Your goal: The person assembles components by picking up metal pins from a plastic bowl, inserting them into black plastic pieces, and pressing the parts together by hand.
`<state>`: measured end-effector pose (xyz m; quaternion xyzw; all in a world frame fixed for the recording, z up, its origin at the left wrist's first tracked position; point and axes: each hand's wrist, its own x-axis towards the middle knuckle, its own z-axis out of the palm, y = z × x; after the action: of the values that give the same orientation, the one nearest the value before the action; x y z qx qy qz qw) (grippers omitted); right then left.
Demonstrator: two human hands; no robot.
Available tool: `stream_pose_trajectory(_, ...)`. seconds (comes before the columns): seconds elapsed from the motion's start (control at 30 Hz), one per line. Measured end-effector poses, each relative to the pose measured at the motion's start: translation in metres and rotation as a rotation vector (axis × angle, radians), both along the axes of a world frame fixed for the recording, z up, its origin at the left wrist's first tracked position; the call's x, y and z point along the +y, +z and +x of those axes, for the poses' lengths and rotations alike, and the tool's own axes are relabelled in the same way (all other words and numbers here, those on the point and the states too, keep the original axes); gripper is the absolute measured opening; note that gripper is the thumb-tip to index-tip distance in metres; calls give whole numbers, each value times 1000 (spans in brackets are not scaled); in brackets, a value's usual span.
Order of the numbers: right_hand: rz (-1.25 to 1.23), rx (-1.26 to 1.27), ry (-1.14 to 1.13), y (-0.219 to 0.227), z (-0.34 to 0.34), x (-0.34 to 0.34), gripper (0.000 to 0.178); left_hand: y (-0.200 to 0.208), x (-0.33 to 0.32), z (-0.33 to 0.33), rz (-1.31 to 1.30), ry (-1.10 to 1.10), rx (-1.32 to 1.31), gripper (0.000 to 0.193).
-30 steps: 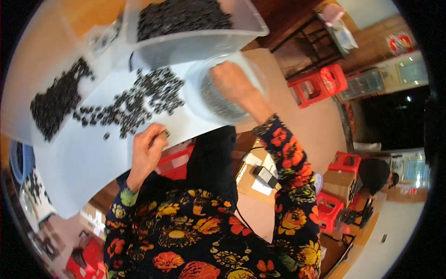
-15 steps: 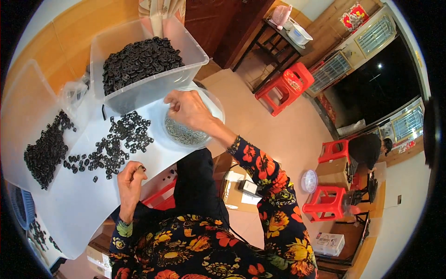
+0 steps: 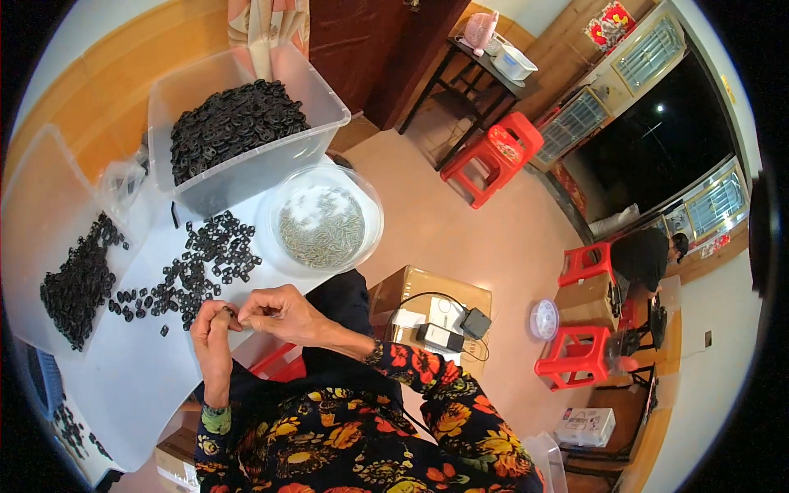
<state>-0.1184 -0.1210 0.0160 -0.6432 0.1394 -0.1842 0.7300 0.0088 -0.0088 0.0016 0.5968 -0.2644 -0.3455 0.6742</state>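
My left hand (image 3: 212, 349) pinches a small black plastic piece (image 3: 231, 312), which is mostly covered by the fingers. Close against it, my right hand (image 3: 283, 316) has its fingertips pressed together at the piece; whatever they hold is too small to make out. Just beyond both hands, loose black plastic pieces (image 3: 185, 279) lie scattered on the white table (image 3: 123, 390). A round clear tub (image 3: 374, 234) at the table's right edge holds many small silvery metal pins or screws (image 3: 325, 234).
Behind stands a large clear bin (image 3: 238, 185) heaped with black pieces. At the left, a tilted clear container (image 3: 37, 185) holds more, near a blue basket (image 3: 49, 382). A cardboard box (image 3: 419, 283) carries a black device and cable. Red stools (image 3: 493, 160) and a seated person (image 3: 641, 263) are farther right.
My right hand has come from above the tub of metal parts back to my left hand, and their fingertips now meet. The view has shifted slightly.
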Motion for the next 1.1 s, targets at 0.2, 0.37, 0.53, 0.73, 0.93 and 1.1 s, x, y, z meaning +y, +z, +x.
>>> stream_pose_trajectory(0.2, -3, -101, -72, -21, 24, -1, 10, -5, 4, 7, -73, 35, -20, 11)
stream_pose_trajectory(0.37, 3, -174, -93, -28, 49, -1, 15, -5, 7, 11, -93, 43, -1, 11)
stream_pose_trajectory(0.53, -15, -173, -85, -28, 57, 3, 15, 3, 11, 9, -29, 22, -90, 11)
stream_pose_trajectory(0.73, 13, -210, -81, -30, 59, 13, 16, 2, 23, 9, -34, 33, -108, 11)
stream_pose_trajectory(0.93, 173, -262, -139, -38, 55, 6, 15, -7, 12, 8, 30, 67, -208, 8)
stream_pose_trajectory(1.1, -3, -231, -196, -24, 51, -7, 17, 2, -1, 6, 6, 79, -140, 10)
